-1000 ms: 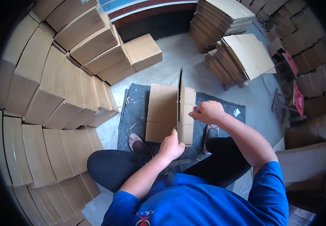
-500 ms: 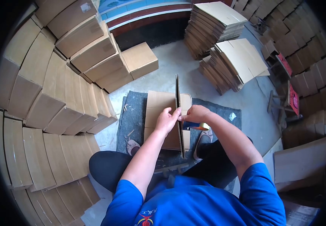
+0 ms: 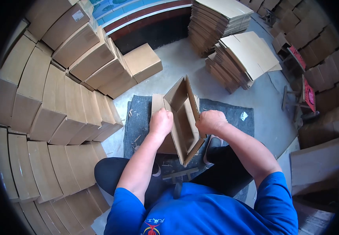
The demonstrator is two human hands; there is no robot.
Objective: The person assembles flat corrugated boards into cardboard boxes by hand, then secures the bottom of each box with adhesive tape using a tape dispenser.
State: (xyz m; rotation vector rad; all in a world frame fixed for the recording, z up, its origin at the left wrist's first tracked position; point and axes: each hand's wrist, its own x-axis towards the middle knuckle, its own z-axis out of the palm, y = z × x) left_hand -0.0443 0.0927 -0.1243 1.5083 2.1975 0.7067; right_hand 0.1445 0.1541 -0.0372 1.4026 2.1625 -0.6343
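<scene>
From the head cam I've got my left hand [image 3: 160,122] and right hand [image 3: 210,122] both clamped on the side walls of the half-opened cardboard box [image 3: 184,117] over the grey mat [image 3: 138,117], and uneven pressure could probably buckle a panel.

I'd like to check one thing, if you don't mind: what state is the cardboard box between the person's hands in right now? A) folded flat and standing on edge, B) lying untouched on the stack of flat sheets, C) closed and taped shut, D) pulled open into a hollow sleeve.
D: the cardboard box stands open as a hollow sleeve over the grey mat, with the left hand and right hand gripping its opposite walls.
</scene>
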